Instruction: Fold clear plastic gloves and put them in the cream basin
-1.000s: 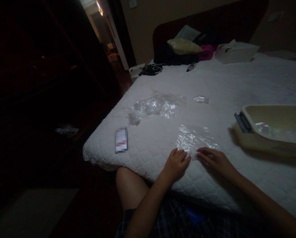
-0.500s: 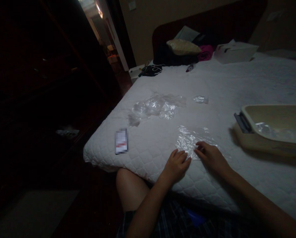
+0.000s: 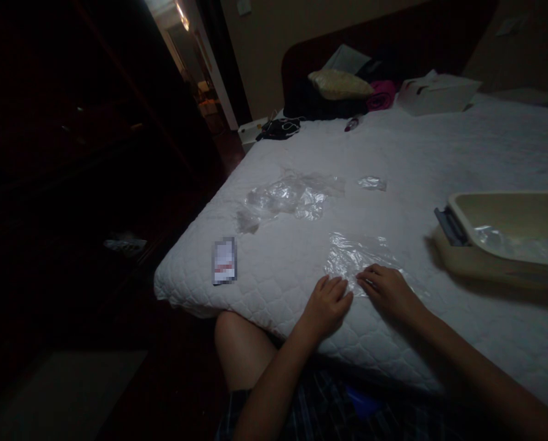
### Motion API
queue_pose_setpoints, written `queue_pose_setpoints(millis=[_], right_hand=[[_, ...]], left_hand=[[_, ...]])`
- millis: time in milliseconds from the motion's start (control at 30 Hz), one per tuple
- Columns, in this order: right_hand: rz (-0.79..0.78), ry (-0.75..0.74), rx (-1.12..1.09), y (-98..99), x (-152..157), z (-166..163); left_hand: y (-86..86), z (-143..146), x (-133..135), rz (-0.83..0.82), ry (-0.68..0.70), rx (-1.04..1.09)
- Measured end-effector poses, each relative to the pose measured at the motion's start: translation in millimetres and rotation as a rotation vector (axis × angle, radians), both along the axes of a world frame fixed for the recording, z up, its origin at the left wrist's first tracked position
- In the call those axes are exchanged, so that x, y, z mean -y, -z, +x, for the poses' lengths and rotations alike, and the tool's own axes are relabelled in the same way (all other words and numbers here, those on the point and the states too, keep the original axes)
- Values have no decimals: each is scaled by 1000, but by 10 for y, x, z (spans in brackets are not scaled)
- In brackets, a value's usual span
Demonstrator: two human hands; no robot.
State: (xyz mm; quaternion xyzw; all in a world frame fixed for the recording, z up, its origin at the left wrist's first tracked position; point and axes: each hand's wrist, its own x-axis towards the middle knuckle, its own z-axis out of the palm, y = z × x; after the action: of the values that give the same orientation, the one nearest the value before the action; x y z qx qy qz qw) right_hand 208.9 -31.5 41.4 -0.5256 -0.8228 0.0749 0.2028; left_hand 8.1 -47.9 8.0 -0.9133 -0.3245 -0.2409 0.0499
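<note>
A clear plastic bag (image 3: 342, 254) lies spread on the white quilted bed cover, close to the bed's front edge. My left hand (image 3: 330, 305) rests at the bag's near left edge, palm down with fingers a little apart. Over the bag's near side, my right hand (image 3: 387, 291) has thumb and fingers drawn together on the film. The fingertips of both hands are only a small gap apart. Farther back are a crumpled heap of clear plastic (image 3: 287, 195) and a small folded plastic piece (image 3: 372, 183).
A cream plastic bin (image 3: 494, 263) with a grey handle stands at the right, holding clear plastic. On the left of the bed lies a phone (image 3: 225, 260), its screen blurred. At the back are a white box (image 3: 439, 95), a pillow (image 3: 341, 84) and a pink roll (image 3: 381, 95).
My right hand has shifted slightly toward my left hand, and its thumb and fingers have closed together on the bag. My left hand has stayed almost still.
</note>
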Motion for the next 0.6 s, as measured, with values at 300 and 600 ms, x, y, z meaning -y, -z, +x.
queue_pose_setpoints(millis=[300, 600], right_hand=[[-17, 6, -38, -55, 17, 2], [140, -3, -64, -58, 277, 427]], left_hand=[[-28, -19, 5, -1, 18, 11], [-5, -33, -2, 63, 20, 63]])
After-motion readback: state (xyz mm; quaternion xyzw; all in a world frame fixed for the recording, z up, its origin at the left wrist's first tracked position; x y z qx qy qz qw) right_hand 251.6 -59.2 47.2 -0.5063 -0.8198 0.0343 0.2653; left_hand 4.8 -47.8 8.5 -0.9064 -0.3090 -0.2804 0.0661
